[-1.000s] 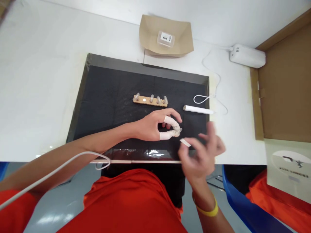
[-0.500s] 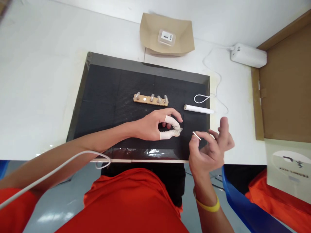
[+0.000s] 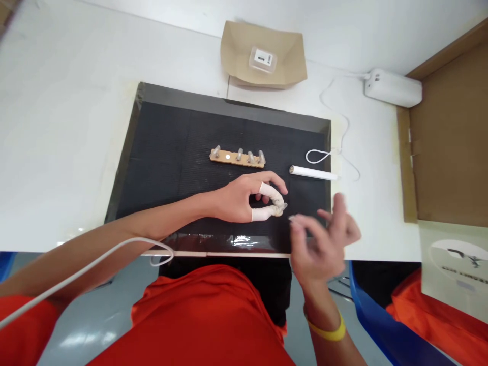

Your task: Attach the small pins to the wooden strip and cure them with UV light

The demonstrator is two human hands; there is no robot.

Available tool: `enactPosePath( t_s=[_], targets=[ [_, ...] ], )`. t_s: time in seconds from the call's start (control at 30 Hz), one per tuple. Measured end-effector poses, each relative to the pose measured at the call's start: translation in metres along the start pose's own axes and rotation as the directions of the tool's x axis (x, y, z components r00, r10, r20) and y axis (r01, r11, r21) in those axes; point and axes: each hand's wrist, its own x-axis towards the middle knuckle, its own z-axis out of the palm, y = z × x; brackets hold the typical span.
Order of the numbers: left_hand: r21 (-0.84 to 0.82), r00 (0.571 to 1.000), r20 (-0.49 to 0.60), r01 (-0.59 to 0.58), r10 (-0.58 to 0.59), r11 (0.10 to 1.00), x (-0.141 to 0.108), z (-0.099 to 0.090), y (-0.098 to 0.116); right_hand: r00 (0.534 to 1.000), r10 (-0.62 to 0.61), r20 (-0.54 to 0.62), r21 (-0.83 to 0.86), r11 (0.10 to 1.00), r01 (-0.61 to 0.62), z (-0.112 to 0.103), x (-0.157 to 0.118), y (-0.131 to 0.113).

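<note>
Over the black mat (image 3: 163, 132), my left hand (image 3: 253, 197) pinches a small clear piece (image 3: 283, 206) between a thumb and finger in white finger covers. To its right, my right hand (image 3: 320, 239) is blurred, with thumb and index finger pinched on a small, thin silvery piece (image 3: 292, 218); the other fingers are raised. The two hands are close but apart. Beyond my left hand lies a tan strip (image 3: 233, 158) with several small clear pieces standing on it and a white dot. A white pen-like rod (image 3: 313, 173) lies at the mat's right edge.
A cardboard tray (image 3: 236, 66) holding a clear labelled box (image 3: 263, 59) stands behind the mat. A white power bank-like block (image 3: 392, 88) with a thin cable is at the back right, beside a large cardboard box (image 3: 450, 137). A white cable (image 3: 76, 272) crosses my left forearm.
My right hand has moved left and slightly toward my body, bringing the silvery piece closer to my left hand. My left hand has hardly moved.
</note>
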Motion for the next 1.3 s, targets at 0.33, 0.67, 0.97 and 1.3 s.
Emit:
enactPosePath(
  t_s=[0.33,0.67,0.97,1.3],
  targets=[
    [-0.013,1.0,-0.013,0.01,-0.01,1.0,0.0,0.001,0.0,0.983,0.154,-0.1,0.03,0.988,-0.152,0.007,-0.006,0.001],
    [-0.021,1.0,-0.005,0.012,-0.012,1.0,0.0,0.0,0.001,0.988,0.128,-0.082,0.031,0.992,-0.126,0.007,-0.008,0.0],
    [-0.015,1.0,-0.009,-0.003,0.003,1.0,0.0,0.0,0.0,0.998,0.047,-0.04,0.042,0.998,-0.045,0.007,-0.004,0.005],
    [-0.02,1.0,-0.004,0.003,-0.003,1.0,0.0,0.0,0.001,0.998,-0.038,-0.046,0.123,0.992,0.043,0.003,0.005,0.011]
  ],
)
